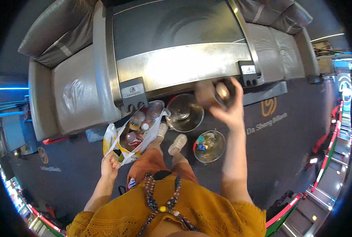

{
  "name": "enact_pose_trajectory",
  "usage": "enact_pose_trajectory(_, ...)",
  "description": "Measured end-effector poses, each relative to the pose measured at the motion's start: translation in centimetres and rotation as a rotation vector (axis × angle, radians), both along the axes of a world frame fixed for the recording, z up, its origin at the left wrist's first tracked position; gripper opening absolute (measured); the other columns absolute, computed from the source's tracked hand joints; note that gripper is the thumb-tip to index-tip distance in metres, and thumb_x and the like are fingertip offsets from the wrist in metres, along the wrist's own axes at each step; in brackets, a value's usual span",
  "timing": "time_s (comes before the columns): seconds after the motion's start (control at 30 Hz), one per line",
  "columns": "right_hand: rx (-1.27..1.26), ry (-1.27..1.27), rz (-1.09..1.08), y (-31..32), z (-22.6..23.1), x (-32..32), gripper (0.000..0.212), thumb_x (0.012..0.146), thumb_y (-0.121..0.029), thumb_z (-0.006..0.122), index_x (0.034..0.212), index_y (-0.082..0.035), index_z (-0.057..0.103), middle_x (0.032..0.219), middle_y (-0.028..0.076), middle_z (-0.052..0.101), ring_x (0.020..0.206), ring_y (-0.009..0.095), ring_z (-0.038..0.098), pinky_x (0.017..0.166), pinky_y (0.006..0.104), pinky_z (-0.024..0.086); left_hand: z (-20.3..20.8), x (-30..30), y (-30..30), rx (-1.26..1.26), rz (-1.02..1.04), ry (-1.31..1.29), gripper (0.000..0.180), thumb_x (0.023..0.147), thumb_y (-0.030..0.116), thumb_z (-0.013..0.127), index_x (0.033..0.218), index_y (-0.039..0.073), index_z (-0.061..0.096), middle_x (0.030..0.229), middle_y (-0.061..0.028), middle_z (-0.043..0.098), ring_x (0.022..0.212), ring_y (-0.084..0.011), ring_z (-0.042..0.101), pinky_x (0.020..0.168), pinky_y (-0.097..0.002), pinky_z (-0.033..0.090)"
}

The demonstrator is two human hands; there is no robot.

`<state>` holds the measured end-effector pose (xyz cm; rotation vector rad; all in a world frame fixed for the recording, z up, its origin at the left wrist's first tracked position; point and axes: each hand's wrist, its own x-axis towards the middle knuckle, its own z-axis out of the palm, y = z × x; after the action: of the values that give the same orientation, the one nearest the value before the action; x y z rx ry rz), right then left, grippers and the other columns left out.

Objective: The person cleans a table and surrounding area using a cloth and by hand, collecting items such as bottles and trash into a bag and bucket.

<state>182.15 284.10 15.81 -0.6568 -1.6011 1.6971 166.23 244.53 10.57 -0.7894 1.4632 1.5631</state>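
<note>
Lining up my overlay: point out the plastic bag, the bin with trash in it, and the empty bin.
plastic bag (pixel 122 152): head view, white front wall.
bin with trash (pixel 219 152): head view, right rim.
empty bin (pixel 185 126): head view, near rim.

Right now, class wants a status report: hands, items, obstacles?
Left hand grips plastic bag of bottles. Right hand holds blurred dark object. Two bins at feet.

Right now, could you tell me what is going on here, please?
A person stands at a metal table between sofas. The left hand holds open a plastic bag full of bottles. The right hand is raised, gripping a dark round container, blurred. Two wire bins stand on the floor by the feet.
</note>
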Motion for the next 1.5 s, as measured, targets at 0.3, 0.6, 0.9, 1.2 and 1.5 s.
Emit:
enact_pose_trajectory(0.3,0.718,-0.237,-0.111,6.3,0.7,-25.8,0.079,0.049,-0.017,0.076,0.116,-0.009,0.036,0.109,0.015,0.048,0.103,0.03,0.046,0.088,0.0368,0.038,-3.6,3.1,-2.6,0.053,0.028,0.148,0.017,0.081,0.023,0.051,0.069,0.013,0.044,0.047,0.0056,0.028,0.036,-0.0061,0.028,0.034,-0.0221,0.022)
enact_pose_trajectory(0.6,0.562,-0.26,-0.196,7.2,0.4,-35.3,0.064,0.054,-0.017,0.072,0.11,-0.005,0.043,0.103,0.018,0.055,0.098,0.032,0.053,0.082,0.0358,0.043,-3.5,2.3,-2.6,0.052,0.042,0.015,0.023,0.084,0.016,0.046,0.064,0.014,0.037,0.049,0.0054,0.03,0.037,-0.0054,0.026,0.035,-0.0218,0.019)
enact_pose_trajectory(0.9,0.797,-0.335,-1.065,8.9,-4.6,2.6,0.039,0.066,-0.008,0.059,0.103,0.001,0.049,0.098,0.016,0.052,0.089,0.027,0.054,0.079,0.0351,0.043,-3.3,0.6,-2.2,-0.295,-0.405,0.027,0.022,0.085,0.024,0.047,0.066,0.014,0.041,0.052,0.0052,0.034,0.045,-0.0074,0.033,0.043,-0.0217,0.027)
enact_pose_trajectory(1.2,-0.581,-1.42,-0.242,-15.6,-36.9,29.5,0.051,0.064,-0.015,0.06,0.113,-0.006,0.049,0.114,0.015,0.051,0.106,0.029,0.048,0.089,0.0358,0.038,-6.0,-6.9,-8.1,-0.561,-0.675,-0.149,0.029,0.081,0.032,0.045,0.094,0.009,0.056,0.081,-0.0012,0.06,0.064,-0.015,0.057,0.054,-0.0259,0.045)
enact_pose_trajectory(1.5,-0.774,-1.234,-0.278,-17.4,-44.6,21.7,0.09,0.06,-0.04,0.064,0.13,-0.002,0.022,0.134,0.02,0.022,0.126,0.032,0.019,0.102,0.0383,0.019,-2.4,-0.3,-0.5,-0.918,-0.861,0.086,0.02,0.08,0.032,0.047,0.078,0.013,0.053,0.059,0.0012,0.047,0.045,-0.0121,0.044,0.04,-0.0248,0.035)
